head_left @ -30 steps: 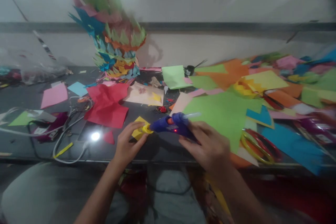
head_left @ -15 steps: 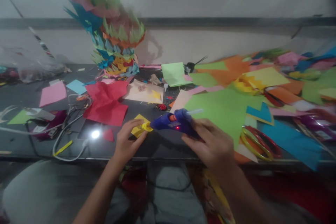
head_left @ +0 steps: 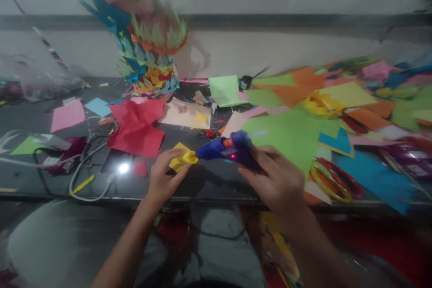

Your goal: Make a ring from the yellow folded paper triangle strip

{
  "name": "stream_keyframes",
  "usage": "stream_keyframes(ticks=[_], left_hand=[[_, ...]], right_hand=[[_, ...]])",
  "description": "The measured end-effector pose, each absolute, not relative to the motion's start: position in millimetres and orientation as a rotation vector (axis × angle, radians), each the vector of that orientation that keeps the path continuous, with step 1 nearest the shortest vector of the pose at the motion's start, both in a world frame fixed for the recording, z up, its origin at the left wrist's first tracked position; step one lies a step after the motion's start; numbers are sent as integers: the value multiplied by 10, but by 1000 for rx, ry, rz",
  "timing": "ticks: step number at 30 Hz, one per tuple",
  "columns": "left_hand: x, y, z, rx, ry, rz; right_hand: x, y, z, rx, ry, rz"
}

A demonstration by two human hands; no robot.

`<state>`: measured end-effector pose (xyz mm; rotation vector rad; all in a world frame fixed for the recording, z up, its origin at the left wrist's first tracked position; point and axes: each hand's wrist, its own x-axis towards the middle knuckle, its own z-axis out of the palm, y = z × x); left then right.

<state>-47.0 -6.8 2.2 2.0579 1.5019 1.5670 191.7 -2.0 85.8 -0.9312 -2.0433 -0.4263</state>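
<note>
My left hand [head_left: 168, 174] pinches a small rolled piece of yellow paper [head_left: 191, 157] between thumb and fingers. Behind the roll, a flat yellow paper [head_left: 177, 162] shows just past my fingers; whether the two are joined I cannot tell. My right hand [head_left: 276, 175] grips a blue glue gun [head_left: 238, 147] by its handle. Its red light is lit, and a clear glue stick [head_left: 258, 134] sticks out of its back end. The nozzle points left at the roll, very near it; contact is not clear.
A tall, spiky folded-paper model [head_left: 151, 49] stands at the back. Crumpled red paper [head_left: 138, 126] lies left of centre, and a bright light [head_left: 123, 168] with a white cable is near the front edge. Scissors [head_left: 332, 182] and green sheets [head_left: 286, 130] lie right.
The glue gun has drawn slightly right, its nozzle backing off from the yellow roll. My left hand keeps its pinch. The whole view has shifted a little.
</note>
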Motion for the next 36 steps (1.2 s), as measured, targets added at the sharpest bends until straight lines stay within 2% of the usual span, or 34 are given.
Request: stream_keyframes(ticks=[23,36], left_hand=[[-479,-62,31,2056,1523,1570],[-467,-71,43,2014,1556,1591]], right_hand=[[1894,-6,828,-992,-2028,-413],[1884,-11,676,-1171,-1884,-535]])
